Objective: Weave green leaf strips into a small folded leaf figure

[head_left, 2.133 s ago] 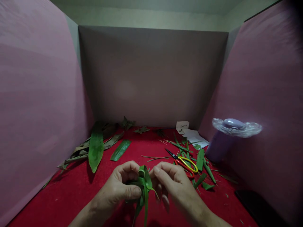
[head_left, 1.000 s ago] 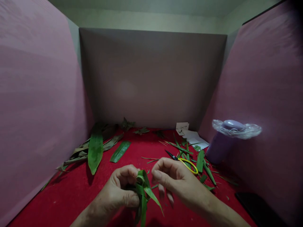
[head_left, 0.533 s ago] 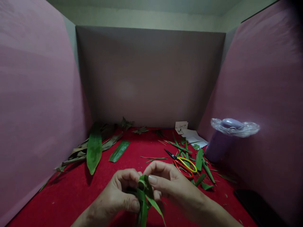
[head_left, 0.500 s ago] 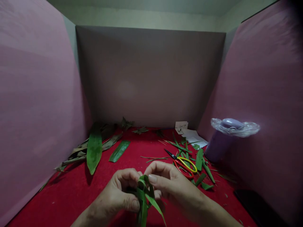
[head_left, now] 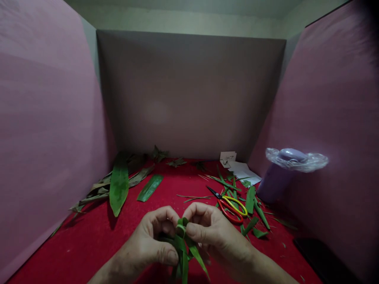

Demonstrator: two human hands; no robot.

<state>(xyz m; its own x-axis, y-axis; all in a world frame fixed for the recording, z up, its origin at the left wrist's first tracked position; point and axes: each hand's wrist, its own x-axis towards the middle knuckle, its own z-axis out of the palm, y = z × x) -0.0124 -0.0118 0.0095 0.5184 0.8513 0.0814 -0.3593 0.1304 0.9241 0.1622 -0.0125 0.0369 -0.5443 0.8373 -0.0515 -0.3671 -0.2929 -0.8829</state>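
Observation:
Between my hands is a bundle of folded green leaf strips (head_left: 181, 244), looped at the top with loose ends hanging down. My left hand (head_left: 154, 240) is closed on its left side, the thumb pressing across the strips. At the upper loop, my right hand (head_left: 211, 232) pinches a strip between thumb and forefinger. Its other fingers curl behind the bundle and are partly hidden. Just beyond my right hand lie scissors (head_left: 229, 206) with one red and one yellow handle, their blades pointing to the far left.
A broad green leaf (head_left: 119, 187) and dry leaves (head_left: 99, 193) lie at left, near a cut leaf piece (head_left: 150, 188). Leaf scraps (head_left: 250, 199) surround the scissors. White papers (head_left: 244, 172) and a purple bottle (head_left: 275, 181) with clear plastic stand right; a dark flat object (head_left: 319, 256) lies nearer.
My right thumb and fingers have closed in nearer the loop, and my left fingertips have drawn up beside it. The loop at the top looks smaller. The view has shifted slightly.

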